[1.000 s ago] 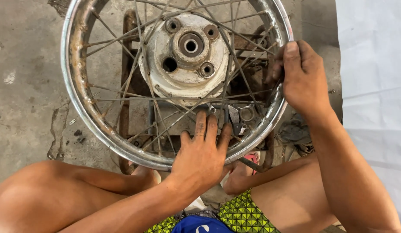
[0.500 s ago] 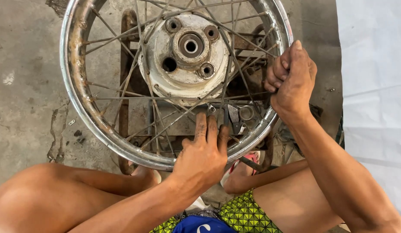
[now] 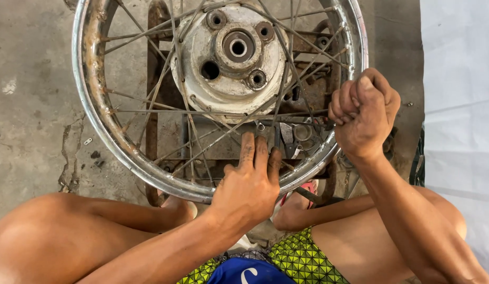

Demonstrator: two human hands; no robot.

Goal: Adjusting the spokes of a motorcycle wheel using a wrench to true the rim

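Observation:
A rusty chrome spoked wheel [image 3: 92,105] with a white hub [image 3: 234,52] lies flat in front of me on a rusty metal stand [image 3: 165,137]. My left hand [image 3: 250,184] rests palm-down over the rim's near edge. Its grimy fingers are stretched straight onto the spokes [image 3: 213,139] and grip nothing. My right hand [image 3: 365,113] is curled into a tight fist over the rim's right side, knuckles against the spoke ends. Whatever sits inside the fist is hidden.
Cracked grey concrete floor [image 3: 34,121] lies to the left. A white sheet [image 3: 460,94] covers the ground on the right. My bare knees and patterned green shorts [image 3: 292,257] fill the bottom. Small metal parts [image 3: 297,134] sit under the spokes beside my left fingers.
My right hand left its open grip on the rim's upper right, closed into a fist and slid down the rim towards me. The left hand has stayed put.

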